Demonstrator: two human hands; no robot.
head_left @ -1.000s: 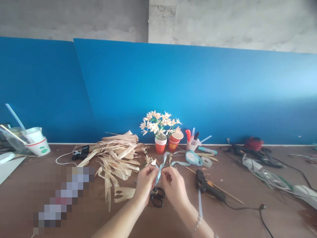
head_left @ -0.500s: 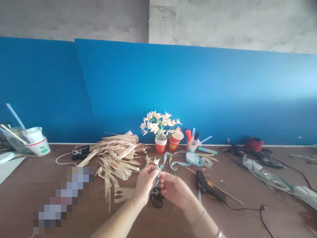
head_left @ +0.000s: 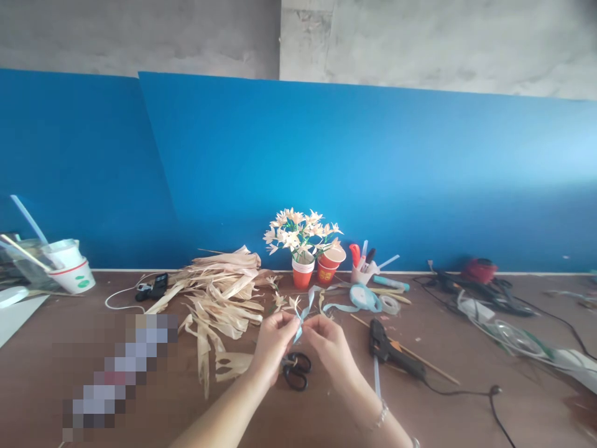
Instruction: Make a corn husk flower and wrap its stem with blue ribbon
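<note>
A narrow light blue satin ribbon (head_left: 299, 334) is between the two bare hands, over the middle of the bench; the left hand (head_left: 274, 344) holds it in a tight thumb-and-finger pinch, and the right hand (head_left: 329, 344) has thumb and fingertips drawn together at its other side, seemingly gripping it too. A small cream star-shaped flower (head_left: 294, 302) shows just above the left fingertips; its stem is hidden, so I cannot be sure it is held. The likeliest trouble is the smooth ribbon slipping or twisting if either pinch loosens. The flower's thin petals, which look dry, could bend or crack under a careless finger. Black-handled scissors (head_left: 296, 372) lie just below the hands, where a lowered wrist might knock them, and a black glue gun (head_left: 395, 356) rests near the right forearm, its black cord (head_left: 466, 392) a possible snag. The brown bench (head_left: 298, 429) carries a loose heap of pale dried husks (head_left: 228, 274) on the left, a light blue ribbon spool (head_left: 365, 298) beyond the right hand, and cream flowers (head_left: 291, 239) standing above red paper cups (head_left: 303, 278) at the back; tangled cables (head_left: 510, 339) lie well to the right. Behind rises a bright blue partition panel (head_left: 326, 155), with a bare grey concrete wall (head_left: 443, 46) above it.
</note>
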